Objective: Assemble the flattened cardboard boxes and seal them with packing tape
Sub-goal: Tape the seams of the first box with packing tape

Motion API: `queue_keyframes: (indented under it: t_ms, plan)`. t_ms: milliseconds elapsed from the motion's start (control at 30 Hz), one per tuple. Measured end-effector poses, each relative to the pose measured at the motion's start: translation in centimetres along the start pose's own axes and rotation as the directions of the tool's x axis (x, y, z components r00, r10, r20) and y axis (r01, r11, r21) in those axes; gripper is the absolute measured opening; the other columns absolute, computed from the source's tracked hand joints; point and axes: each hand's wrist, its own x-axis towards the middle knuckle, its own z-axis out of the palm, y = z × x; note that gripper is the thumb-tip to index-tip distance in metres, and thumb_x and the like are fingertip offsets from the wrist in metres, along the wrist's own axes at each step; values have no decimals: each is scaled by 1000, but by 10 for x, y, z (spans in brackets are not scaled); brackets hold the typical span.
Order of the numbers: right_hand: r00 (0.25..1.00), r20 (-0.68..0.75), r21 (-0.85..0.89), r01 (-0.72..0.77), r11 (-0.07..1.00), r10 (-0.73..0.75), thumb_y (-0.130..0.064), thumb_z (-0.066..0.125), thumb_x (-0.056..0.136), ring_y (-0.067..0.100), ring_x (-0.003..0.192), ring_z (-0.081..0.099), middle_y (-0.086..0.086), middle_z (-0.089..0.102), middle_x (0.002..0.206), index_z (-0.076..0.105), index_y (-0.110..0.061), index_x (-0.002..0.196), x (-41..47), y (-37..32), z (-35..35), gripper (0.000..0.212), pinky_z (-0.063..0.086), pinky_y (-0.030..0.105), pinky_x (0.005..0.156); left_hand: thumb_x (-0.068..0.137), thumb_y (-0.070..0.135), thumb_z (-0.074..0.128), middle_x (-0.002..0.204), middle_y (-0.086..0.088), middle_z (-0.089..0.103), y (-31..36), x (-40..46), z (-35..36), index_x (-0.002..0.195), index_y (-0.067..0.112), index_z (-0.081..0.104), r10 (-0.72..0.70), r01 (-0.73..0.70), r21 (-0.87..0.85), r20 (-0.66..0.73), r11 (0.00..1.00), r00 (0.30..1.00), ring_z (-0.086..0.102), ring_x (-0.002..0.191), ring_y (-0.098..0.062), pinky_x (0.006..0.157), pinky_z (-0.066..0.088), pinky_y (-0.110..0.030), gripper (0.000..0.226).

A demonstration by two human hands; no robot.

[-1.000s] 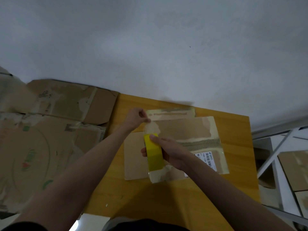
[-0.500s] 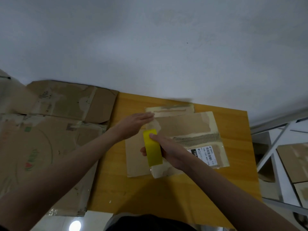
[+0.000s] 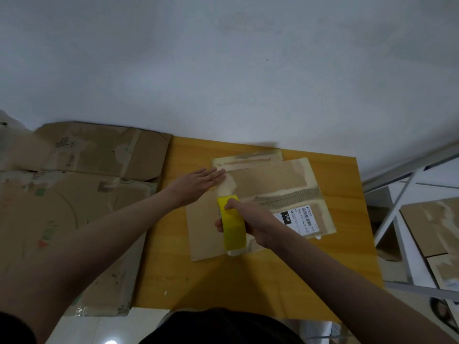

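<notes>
Two hands working flattened cardboard box (image 3: 263, 194) on table (image 3: 347, 219). Left hand (image 3: 198, 181), pinching tape end a second ago, now flattening out, pressing strip down. Right hand (image 3: 250, 219) gripping yellow packing tape roll (image 3: 233, 224), pulling along seam. Sealing underway.

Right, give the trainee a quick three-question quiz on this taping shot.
1. True or false: the left hand lies flat with straight fingers on the cardboard box.
2. What does the right hand grip? A) scissors B) yellow tape roll C) marker
3. Fill in: the box rests on the wooden ____.

Key: 1 true; 2 B; 3 table.
</notes>
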Motion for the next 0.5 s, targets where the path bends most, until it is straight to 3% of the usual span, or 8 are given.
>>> queue_keyframes:
  t_ms: [133, 267, 500]
  plan:
    - [999, -32, -28, 0, 1000, -1, -34, 55, 99, 30, 85, 71, 21, 74, 98, 65, 0, 112, -8, 16, -8, 38, 54, 50, 97, 98, 1, 32, 162, -1, -24, 9, -3, -4, 156, 16, -18, -46, 44, 53, 37, 998, 998, -10, 152, -19, 125, 4, -37, 77]
    - [999, -15, -69, 42, 997, -43, -38, 57, 99, 30, 88, 73, 18, 75, 96, 65, -1, 113, -7, 21, -8, 40, 55, 47, 95, 99, 9, 35, 162, -2, -26, 17, -5, -11, 155, 15, -21, -82, 72, 124, 77, 990, 994, -16, 152, -21, 125, -2, -40, 79]
    - [997, 5, -26, 72, 997, -72, -38, 57, 99, 28, 91, 72, 18, 75, 100, 63, -3, 118, -9, 27, -6, 40, 55, 44, 97, 101, 9, 34, 162, 0, -25, 34, -14, -12, 155, 18, -20, 20, -29, 62, 147, 998, 989, -19, 150, -15, 125, -6, -36, 77]
